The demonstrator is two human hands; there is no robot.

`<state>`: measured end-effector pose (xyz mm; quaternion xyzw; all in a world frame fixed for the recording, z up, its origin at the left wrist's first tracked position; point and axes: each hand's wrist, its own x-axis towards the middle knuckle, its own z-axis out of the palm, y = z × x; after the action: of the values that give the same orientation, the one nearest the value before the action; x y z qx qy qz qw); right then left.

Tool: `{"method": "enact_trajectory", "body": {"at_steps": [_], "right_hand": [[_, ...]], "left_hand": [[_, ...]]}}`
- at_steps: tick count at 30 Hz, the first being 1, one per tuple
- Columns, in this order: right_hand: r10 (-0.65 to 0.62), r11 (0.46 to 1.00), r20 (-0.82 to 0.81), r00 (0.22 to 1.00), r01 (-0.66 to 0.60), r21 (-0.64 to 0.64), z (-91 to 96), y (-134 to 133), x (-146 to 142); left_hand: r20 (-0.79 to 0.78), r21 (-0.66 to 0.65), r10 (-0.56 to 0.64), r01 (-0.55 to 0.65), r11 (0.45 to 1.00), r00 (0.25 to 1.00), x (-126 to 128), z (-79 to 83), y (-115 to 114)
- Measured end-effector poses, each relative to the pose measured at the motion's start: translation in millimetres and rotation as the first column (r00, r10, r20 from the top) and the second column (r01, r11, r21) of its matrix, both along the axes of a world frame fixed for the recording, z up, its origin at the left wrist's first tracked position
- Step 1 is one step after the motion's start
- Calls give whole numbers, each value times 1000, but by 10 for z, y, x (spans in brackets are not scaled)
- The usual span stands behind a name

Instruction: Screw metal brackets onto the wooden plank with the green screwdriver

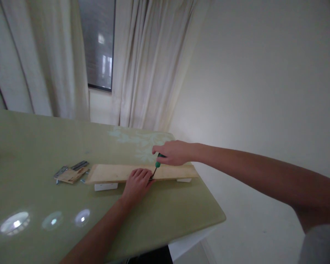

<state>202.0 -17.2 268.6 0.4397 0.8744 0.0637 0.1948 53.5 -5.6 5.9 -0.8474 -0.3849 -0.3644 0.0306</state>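
A long pale wooden board lies raised on two white blocks on the green table. My right hand is closed around the green handle of a screwdriver. Its shaft slants down to the board's near edge, beside the fingers of my left hand. That left hand rests over the near edge with its fingers bent onto the board. A small dark piece shows at the fingertips where the screwdriver's tip ends; most of it is hidden.
Left of the board, a small wooden piece lies with dark metal strips and several small screws. The table has a rounded right corner near the white wall. Curtains and a window stand behind.
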Motion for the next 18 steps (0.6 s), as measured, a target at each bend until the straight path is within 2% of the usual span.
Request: {"method": "enact_trajectory", "body": {"at_steps": [2, 5, 7, 9, 11, 12, 13, 15, 17, 18], "right_hand": [[-135, 984, 19, 991, 132, 117, -44, 97, 30], [-177, 971, 45, 983, 167, 170, -72, 196, 68], [-112, 989, 57, 992, 105, 108, -58, 171, 67], [46, 998, 55, 997, -47, 29, -38, 88, 51], [197, 980, 32, 980, -197, -10, -37, 5, 39], [216, 976, 21, 976, -216, 3, -48, -15, 41], [177, 983, 17, 984, -178, 41, -66, -15, 50], [-5, 989, 14, 1000, 3, 151, -113, 42, 89], [-149, 964, 14, 989, 143, 223, -153, 135, 136], [-175, 959, 17, 984, 166, 231, -163, 172, 155]], "left_hand": [[-2, 11, -4, 4, 1000, 1000, -1, -13, 3], [-15, 40, 15, -14, 999, 1000, 7, -42, 6], [-16, 59, 19, -18, 998, 1000, 9, -64, 15], [-5, 71, 2, -2, 997, 1000, -1, -83, 32], [15, 84, -27, 26, 996, 1000, -24, -96, 53], [25, 94, -42, 40, 995, 999, -40, -99, 64], [35, 108, -59, 55, 993, 998, -57, -100, 73], [43, 143, -85, 78, 987, 995, -91, -98, 85], [34, 173, -101, 94, 980, 994, -117, -90, 85], [25, 182, -103, 97, 978, 994, -127, -85, 82]]}}
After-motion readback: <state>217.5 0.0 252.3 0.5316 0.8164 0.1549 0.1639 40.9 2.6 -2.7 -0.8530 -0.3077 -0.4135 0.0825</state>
